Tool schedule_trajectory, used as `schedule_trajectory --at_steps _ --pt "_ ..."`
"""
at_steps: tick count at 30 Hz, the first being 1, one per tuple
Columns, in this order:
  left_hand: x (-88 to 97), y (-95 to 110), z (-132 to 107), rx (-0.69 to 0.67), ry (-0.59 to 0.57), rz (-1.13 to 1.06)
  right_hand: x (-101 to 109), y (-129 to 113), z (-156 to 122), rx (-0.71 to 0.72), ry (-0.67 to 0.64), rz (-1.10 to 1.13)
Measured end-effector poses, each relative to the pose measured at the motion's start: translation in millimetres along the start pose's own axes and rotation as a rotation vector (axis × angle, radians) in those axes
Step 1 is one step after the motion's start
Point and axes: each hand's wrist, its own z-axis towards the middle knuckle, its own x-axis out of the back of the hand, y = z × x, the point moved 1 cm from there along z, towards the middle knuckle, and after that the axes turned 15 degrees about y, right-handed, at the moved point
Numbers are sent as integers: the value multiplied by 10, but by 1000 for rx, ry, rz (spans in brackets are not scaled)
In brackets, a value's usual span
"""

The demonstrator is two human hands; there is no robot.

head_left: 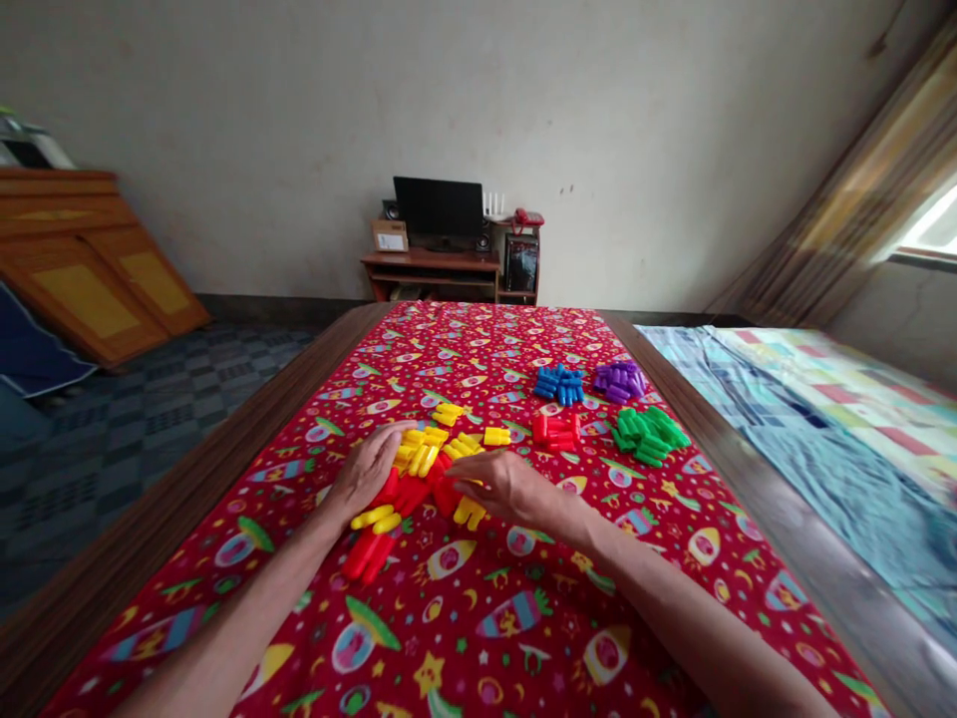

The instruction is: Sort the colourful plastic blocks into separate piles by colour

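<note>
A mixed heap of yellow pieces (430,451) and red pieces (408,494) of plastic lies on the red patterned tablecloth (478,618). My left hand (368,469) rests on the heap's left side, fingers together and curved over the pieces. My right hand (502,485) sits on the heap's right side, fingers bent toward a yellow piece (470,513) just below it. Whether either hand actually grips a piece is hidden. Further right lie sorted groups: a small red pile (556,430), a green pile (649,434), a blue pile (559,384) and a purple pile (619,380).
The cloth covers a long wooden table (186,479) with bare edges on both sides. A bed with a patchwork sheet (837,419) runs along the right. A desk with a monitor (440,211) stands at the far wall, a wooden cabinet (90,269) at left.
</note>
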Motion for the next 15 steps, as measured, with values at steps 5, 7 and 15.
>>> schedule_trajectory --at_steps 5,7,15 --pt "-12 -18 -9 -10 11 -5 -389 -210 10 -39 51 -317" --pt "-5 -9 -8 -12 3 -6 -391 -197 23 -38 69 -317" --pt "7 -3 4 -10 -17 -4 519 274 45 -227 351 -227"
